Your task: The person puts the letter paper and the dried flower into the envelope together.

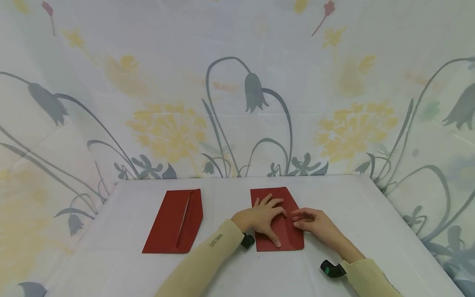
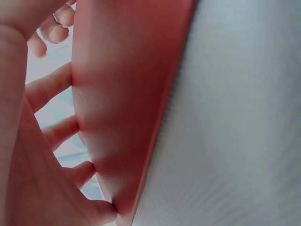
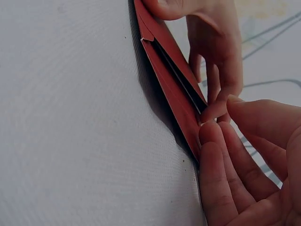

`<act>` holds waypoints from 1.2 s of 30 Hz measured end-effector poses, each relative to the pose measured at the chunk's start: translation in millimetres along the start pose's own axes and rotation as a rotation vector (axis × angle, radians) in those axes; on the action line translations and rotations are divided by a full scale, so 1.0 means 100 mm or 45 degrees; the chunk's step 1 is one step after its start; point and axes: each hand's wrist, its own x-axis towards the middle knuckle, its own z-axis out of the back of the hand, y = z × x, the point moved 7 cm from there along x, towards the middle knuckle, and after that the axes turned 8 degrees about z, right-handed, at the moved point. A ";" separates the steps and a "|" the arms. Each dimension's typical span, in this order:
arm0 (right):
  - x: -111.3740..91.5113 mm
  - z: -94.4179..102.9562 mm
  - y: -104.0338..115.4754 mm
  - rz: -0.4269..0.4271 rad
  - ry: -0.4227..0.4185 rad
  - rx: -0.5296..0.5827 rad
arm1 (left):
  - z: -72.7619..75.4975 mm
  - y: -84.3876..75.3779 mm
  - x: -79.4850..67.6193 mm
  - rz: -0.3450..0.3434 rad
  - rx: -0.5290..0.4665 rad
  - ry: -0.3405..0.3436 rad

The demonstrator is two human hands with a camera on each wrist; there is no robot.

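Note:
A red paper envelope (image 1: 289, 239) lies on the white-covered table, its flap side toward the right. My left hand (image 1: 263, 216) rests on it with fingers spread; in the left wrist view the fingertips press the red paper (image 2: 122, 94). At the envelope's right side is my right hand (image 1: 315, 225), its fingertips on or beside the flap. The right wrist view shows those fingers (image 3: 218, 183) against the flap's edge, with the thumb (image 3: 263, 117) held apart from them. A dark gap is visible along the envelope's mouth (image 3: 176, 70). Whether anything is inside cannot be told.
A second red envelope (image 1: 167, 222) lies to the left, flap unfolded to the right, a pale line along its mouth. Black wrist-worn devices (image 1: 332, 269) sit by both wrists. Behind the table hangs a flower-printed cloth (image 1: 237, 123).

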 end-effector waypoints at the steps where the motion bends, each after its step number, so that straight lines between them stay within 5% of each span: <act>1: 0.00 -0.01 0.01 0.004 0.007 0.007 | 0.00 0.00 -0.01 -0.001 0.001 0.000; 24: -0.10 0.01 0.02 -0.023 -0.071 -0.026 | 0.03 -0.12 -0.11 -0.082 -0.011 -0.022; 36: -0.13 0.02 0.08 0.002 -0.043 -0.030 | 0.21 -0.10 -0.23 -0.108 0.012 -0.258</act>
